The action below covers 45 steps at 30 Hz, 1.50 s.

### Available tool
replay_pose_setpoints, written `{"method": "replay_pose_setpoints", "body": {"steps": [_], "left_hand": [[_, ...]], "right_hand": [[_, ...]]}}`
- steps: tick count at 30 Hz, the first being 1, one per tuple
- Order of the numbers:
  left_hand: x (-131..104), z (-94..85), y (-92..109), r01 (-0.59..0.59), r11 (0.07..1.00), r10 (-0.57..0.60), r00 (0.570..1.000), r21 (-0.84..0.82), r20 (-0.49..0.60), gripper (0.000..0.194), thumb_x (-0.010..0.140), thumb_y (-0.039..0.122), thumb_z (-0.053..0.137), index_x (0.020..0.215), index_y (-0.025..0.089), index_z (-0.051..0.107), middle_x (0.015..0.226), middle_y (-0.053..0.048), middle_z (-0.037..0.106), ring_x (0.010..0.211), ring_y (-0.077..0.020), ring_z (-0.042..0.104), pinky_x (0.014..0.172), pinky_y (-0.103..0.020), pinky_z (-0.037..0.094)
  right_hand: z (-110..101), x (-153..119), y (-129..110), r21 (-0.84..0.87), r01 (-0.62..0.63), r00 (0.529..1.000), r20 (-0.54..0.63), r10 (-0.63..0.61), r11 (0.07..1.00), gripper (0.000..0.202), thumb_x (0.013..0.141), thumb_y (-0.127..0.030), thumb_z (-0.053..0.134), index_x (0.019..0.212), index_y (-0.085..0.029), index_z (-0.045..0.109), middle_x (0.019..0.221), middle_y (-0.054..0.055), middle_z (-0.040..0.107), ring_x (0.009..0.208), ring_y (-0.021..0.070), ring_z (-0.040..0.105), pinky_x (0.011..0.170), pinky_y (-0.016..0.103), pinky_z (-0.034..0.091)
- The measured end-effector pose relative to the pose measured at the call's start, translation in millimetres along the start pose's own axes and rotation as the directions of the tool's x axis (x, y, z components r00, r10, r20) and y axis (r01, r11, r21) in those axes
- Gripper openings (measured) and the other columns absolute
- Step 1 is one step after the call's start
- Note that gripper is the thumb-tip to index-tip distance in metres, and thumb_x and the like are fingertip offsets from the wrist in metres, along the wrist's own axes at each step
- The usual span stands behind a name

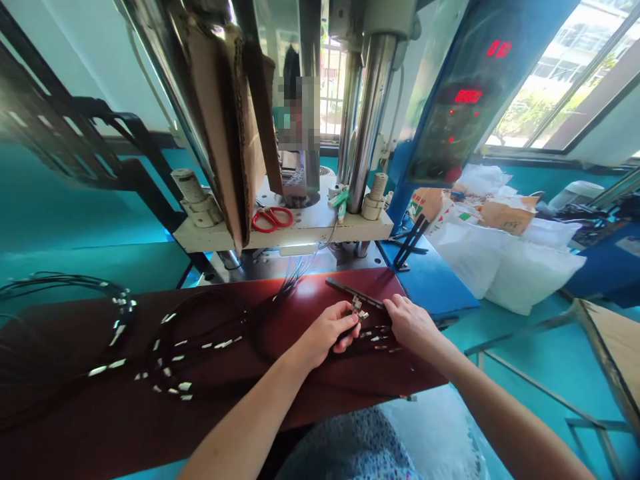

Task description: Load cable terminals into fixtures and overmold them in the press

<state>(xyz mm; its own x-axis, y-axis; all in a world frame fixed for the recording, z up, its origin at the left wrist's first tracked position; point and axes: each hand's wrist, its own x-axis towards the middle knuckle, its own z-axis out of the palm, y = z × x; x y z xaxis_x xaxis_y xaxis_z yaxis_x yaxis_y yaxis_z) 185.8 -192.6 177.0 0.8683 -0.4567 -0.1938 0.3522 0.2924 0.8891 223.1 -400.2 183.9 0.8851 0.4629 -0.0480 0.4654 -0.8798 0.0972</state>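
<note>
head camera view: a dark red tabletop [320,293] stands in front of a white metal press [320,233], over a teal floor [520,353]. right of the press, one blue control panel [435,147] shows two red digital readouts [467,97]. one pair of red-handled scissors [273,225] lies on the press. two loops of black cable [163,343] with white ends lie front-left of it. before the press, the left hand [333,330] pinches small silvery connectors [363,315]. the right hand [407,320] bends its fingers at one slim dark bar [357,291]; whether it grips, i cannot tell.
</note>
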Motion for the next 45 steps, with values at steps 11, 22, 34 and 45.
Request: {"method": "replay_pose_setpoints", "body": {"steps": [11, 22, 34, 45], "left_hand": [[-5.0, 7.4, -2.7, -0.119, 0.926, 0.158, 0.984, 0.359, -0.082, 0.023, 0.073, 0.033, 0.059, 0.078, 0.014, 0.046, 0.056, 0.005, 0.044, 0.037, -0.0025, 0.03, 0.036, -0.017, 0.019], [-0.9, 27.8, 4.3, 0.046, 0.826, -0.01, 0.998, 0.562, -0.067, 0.018, 0.066, 0.03, 0.055, 0.065, 0.012, 0.053, 0.05, 0.004, 0.04, 0.047, -0.0058, 0.033, 0.045, -0.02, 0.022], [6.0, 34.0, -6.4, 0.0, 0.884, 0.019, 0.999, 0.468, -0.035, 0.011, 0.063, 0.017, 0.05, 0.058, 0.011, 0.057, 0.052, 0.003, 0.056, 0.048, -0.006, 0.042, 0.048, -0.018, 0.028], [9.7, 30.7, -12.1, -0.075, 0.882, 0.096, 0.995, 0.465, -0.023, 0.009, 0.068, 0.018, 0.052, 0.066, 0.011, 0.058, 0.057, 0.0, 0.058, 0.056, -0.0103, 0.051, 0.055, -0.02, 0.037]], "right_hand": [[10.5, -24.9, -1.0, 0.872, -0.185, 0.982, 0.187, 0.041, 0.453, 0.012, 0.072, -0.025, 0.041, 0.077, -0.015, 0.046, 0.056, -0.004, 0.045, 0.041, 0.0084, 0.04, 0.039, 0.021, 0.029], [15.4, -48.7, -44.2, 0.966, 0.149, 0.901, -0.22, 0.375, 0.209, 0.028, 0.092, -0.04, 0.035, 0.091, -0.015, 0.047, 0.051, -0.004, 0.049, 0.037, 0.0074, 0.043, 0.039, 0.019, 0.034], [38.0, -30.6, -62.0, 0.988, 0.126, 0.891, -0.075, 0.447, -0.085, 0.035, 0.09, -0.046, 0.039, 0.085, -0.014, 0.051, 0.067, 0.0, 0.056, 0.039, 0.0056, 0.044, 0.037, 0.019, 0.033], [37.3, -29.2, -61.2, 0.997, 0.071, 0.916, -0.062, 0.396, -0.008, 0.034, 0.088, -0.048, 0.041, 0.082, -0.016, 0.05, 0.06, -0.001, 0.049, 0.042, 0.0069, 0.042, 0.037, 0.019, 0.032]]}}
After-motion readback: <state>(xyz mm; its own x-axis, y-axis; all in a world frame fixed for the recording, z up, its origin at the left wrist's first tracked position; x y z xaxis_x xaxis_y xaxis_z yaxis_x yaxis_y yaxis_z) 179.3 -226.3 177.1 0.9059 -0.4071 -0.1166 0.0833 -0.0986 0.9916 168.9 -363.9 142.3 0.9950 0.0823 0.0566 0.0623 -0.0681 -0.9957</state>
